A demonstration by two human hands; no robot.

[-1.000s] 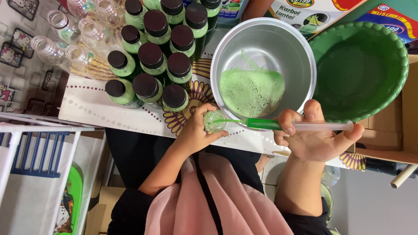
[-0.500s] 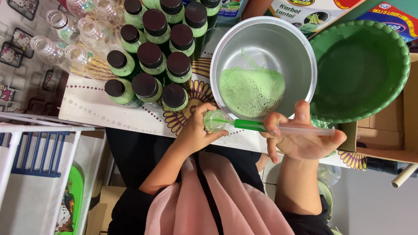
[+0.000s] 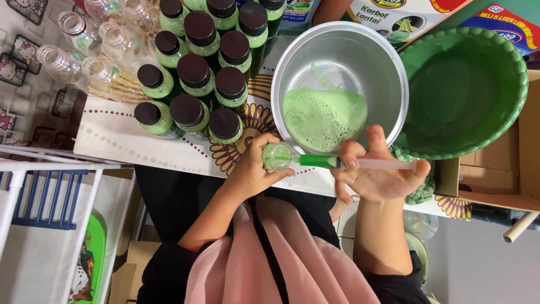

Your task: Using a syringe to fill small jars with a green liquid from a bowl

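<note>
Obs.: person seated at the bench (image 3: 112,138), which carried a white patterned cover.

Left hand (image 3: 250,171): fingers curled around a small clear bottle (image 3: 277,156), open mouth up, held at the near edge of the bench just below the rim of the steel bowl (image 3: 349,34). Some green liquid was visible inside the bottle; fill level could not be read.

Right hand (image 3: 377,179): fingers pinching the barrel of a syringe (image 3: 332,162), thumb side towards the plunger end. The syringe lay roughly level, its tip at the bottle's mouth. The forward part of the barrel was green, the rest clear.

Bowl held a pool of foamy green liquid (image 3: 323,115) on its near side. An empty green basin (image 3: 467,95) stood touching it on the right.

Behind the left hand: a cluster of filled bottles with dark caps (image 3: 194,70), close-packed. Further left, uncapped clear empty bottles (image 3: 84,50) lying loosely.

Judgement: step in hand was dosing the small bottle from the syringe, partway through, since green remained in the barrel.

Next move would call for a steady plunger push with the tip kept inside the narrow mouth and the bottle held upright; a slip there would spill onto the cover.
</note>
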